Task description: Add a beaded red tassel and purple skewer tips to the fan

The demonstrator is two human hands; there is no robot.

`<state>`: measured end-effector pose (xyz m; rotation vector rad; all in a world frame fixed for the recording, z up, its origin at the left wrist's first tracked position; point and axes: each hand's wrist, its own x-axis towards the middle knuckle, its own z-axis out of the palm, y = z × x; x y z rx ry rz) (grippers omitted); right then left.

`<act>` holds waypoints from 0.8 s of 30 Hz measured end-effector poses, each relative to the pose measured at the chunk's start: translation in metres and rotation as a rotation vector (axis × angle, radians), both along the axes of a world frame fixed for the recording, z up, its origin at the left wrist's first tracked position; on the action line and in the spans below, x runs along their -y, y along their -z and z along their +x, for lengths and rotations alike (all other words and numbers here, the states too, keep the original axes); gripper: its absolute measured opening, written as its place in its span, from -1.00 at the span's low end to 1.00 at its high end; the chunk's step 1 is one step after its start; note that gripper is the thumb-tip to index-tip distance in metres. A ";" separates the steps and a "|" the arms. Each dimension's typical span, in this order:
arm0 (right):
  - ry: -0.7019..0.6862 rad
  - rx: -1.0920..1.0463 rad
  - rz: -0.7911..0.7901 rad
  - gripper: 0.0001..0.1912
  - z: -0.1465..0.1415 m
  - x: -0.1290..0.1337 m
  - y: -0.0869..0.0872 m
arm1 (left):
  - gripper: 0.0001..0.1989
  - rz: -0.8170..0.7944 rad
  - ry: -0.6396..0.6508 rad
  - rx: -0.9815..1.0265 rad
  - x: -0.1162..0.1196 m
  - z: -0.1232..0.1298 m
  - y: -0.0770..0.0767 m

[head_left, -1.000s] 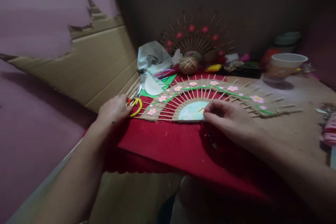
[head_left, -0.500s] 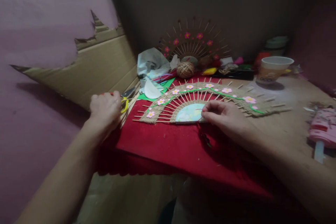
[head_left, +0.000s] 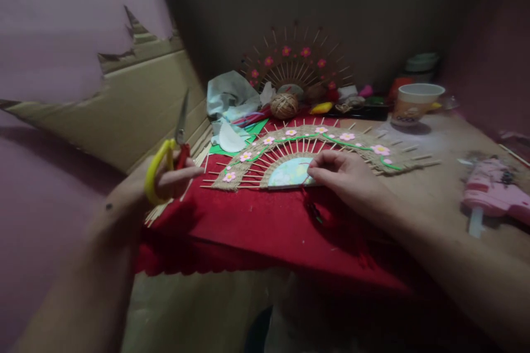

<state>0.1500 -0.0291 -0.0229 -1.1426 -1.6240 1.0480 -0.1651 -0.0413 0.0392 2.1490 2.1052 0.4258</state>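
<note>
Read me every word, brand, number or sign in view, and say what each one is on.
Nothing can be read for certain.
Paper cup: dark print low on its side, too blurred to read.
Scissors and pink glue gun: no lettering I can make out.

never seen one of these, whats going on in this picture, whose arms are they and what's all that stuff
There's no robot: these are a person's bare hands, seen by a camera worn on the head, looking forward and down. The left hand holds scissors, blades pointing up. The right hand's fingers are pinched together at the pale centre of a woven fan with pink flowers; anything between them is too small to make out. The fan lies partly on red cloth. Behind are a ball of twine and a second fan. To the right stand a cup and, nearer, what looks like a pink glue gun.
</note>
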 end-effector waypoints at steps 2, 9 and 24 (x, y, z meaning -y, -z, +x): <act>-0.010 -0.010 0.004 -0.92 0.000 -0.001 0.000 | -0.76 -0.149 0.195 -0.007 0.017 0.017 0.010; -0.013 -0.045 -0.025 -0.94 -0.001 0.000 0.000 | -0.71 -0.021 0.387 -0.623 0.050 0.048 0.033; -0.079 -0.010 -0.011 -0.96 0.001 0.003 -0.001 | -0.77 0.164 0.471 -0.756 0.024 0.052 0.059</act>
